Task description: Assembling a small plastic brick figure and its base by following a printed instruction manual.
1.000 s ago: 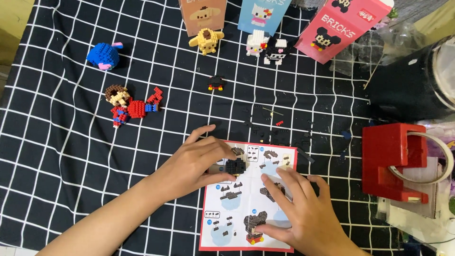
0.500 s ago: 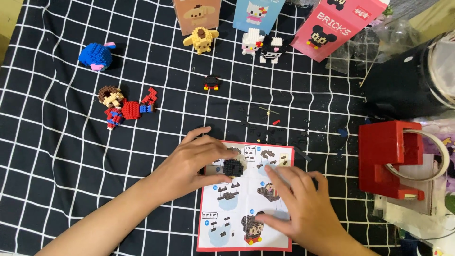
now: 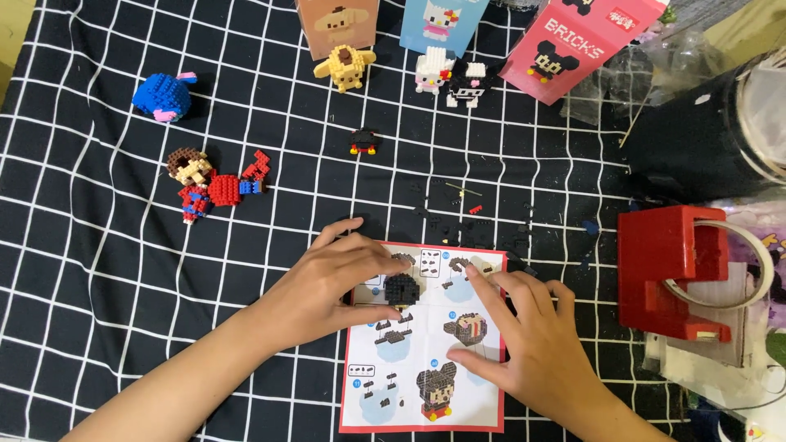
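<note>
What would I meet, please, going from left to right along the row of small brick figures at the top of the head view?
Blue brick figure → yellow dog figure → white cat figure → black-and-white figure.

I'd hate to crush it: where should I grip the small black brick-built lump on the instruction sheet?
Pinch the small black brick-built lump by its left and right flanks, coming from above. It sits low on the flat instruction sheet, and the left hand already crowds its left side.
</note>
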